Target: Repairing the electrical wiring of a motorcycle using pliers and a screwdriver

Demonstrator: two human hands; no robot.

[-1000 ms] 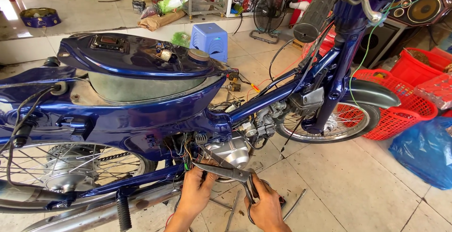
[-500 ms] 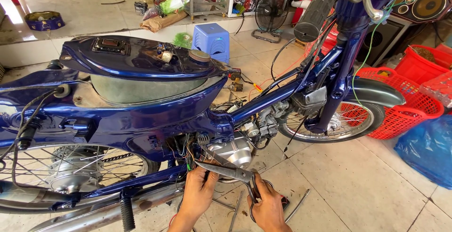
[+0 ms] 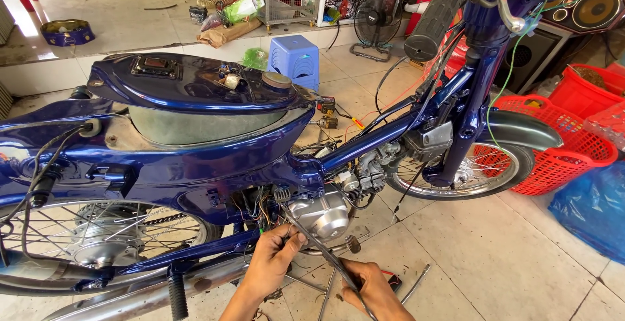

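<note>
A blue motorbike (image 3: 215, 165) with its covers off stands across the view, front wheel (image 3: 465, 168) to the right. My left hand (image 3: 273, 259) pinches the upper end of a thin metal lever rod (image 3: 322, 249) just below the silver engine cover (image 3: 322, 215). My right hand (image 3: 371, 288) grips the same rod lower down, near its round knurled end (image 3: 353, 244). Loose coloured wires (image 3: 257, 207) hang beside the engine.
A blue plastic stool (image 3: 296, 57) and a standing fan (image 3: 374, 18) are behind the bike. Red plastic baskets (image 3: 560, 152) and a blue bag (image 3: 596, 207) lie at the right. The exhaust pipe (image 3: 130, 298) and footpeg (image 3: 177, 295) are at lower left.
The view has tilted down and nearer. Both hands have lifted the rod from flat near the floor to a steep slant against the engine.
</note>
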